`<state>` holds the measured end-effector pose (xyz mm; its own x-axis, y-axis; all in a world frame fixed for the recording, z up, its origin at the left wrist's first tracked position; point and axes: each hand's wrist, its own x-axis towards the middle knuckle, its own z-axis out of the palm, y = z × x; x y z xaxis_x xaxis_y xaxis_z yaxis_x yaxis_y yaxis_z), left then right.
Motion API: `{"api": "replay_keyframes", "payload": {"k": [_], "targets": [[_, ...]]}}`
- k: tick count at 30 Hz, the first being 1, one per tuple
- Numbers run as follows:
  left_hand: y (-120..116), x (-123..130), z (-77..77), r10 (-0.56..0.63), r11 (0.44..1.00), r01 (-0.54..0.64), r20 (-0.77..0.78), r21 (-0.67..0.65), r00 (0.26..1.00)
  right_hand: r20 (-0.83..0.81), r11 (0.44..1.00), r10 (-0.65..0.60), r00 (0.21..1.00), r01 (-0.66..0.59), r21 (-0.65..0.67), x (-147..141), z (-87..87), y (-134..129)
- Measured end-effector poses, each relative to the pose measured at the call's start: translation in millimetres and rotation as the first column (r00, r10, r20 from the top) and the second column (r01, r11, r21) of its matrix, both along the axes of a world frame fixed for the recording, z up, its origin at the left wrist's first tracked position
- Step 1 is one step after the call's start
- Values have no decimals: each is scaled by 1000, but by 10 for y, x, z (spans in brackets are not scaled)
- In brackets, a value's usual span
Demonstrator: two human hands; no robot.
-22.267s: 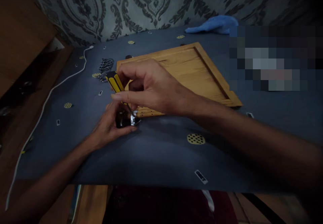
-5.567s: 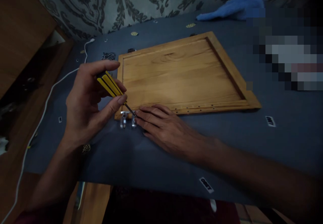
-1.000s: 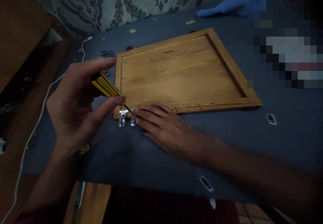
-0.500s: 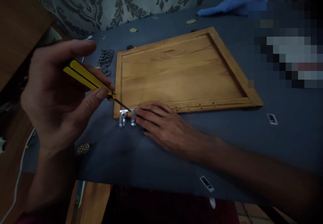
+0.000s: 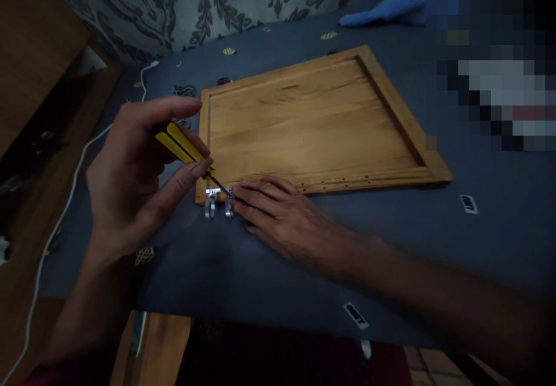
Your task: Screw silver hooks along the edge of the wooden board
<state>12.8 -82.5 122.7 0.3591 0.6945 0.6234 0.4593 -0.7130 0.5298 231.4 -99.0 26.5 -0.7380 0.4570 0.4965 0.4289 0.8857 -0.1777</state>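
Observation:
My left hand [image 5: 130,177] grips a yellow and black screwdriver [image 5: 183,147] between thumb and fingers, its index finger raised off the handle. The thin shaft slants down to the right, and its tip is at a screw on a silver metal hook rail [image 5: 211,206]. That rail lies along the near left edge of a framed wooden board [image 5: 299,125], two of its hooks jutting out toward me. My right hand [image 5: 282,212] rests flat with fingers stretched over the rail and the board's edge, hiding the rail's right part.
Under the board is a dark blue patterned tablecloth [image 5: 278,293]. Dark coiled cords [image 5: 185,90] lie behind my left hand, a white cable [image 5: 82,166] runs down the left side, and a blue cloth [image 5: 399,6] lies at the back right. Small holes dot the board's near edge.
My left hand and the screwdriver handle have shifted right and slightly down, making the shaft steeper. The tip has moved a little right along the rail. My right hand and the board stay put.

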Motion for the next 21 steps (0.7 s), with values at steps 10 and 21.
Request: {"api": "replay_keyframes", "payload": {"k": [10,21], "targets": [[21,-54,-29,-15,996,25,-114,85,993,15,999,-24,1000,24,31,3,-30,2],[-55,-11,-11,151,967,-127,-101,219,983,15,1000,2,1000,-1,-25,12,-28,-2]]}}
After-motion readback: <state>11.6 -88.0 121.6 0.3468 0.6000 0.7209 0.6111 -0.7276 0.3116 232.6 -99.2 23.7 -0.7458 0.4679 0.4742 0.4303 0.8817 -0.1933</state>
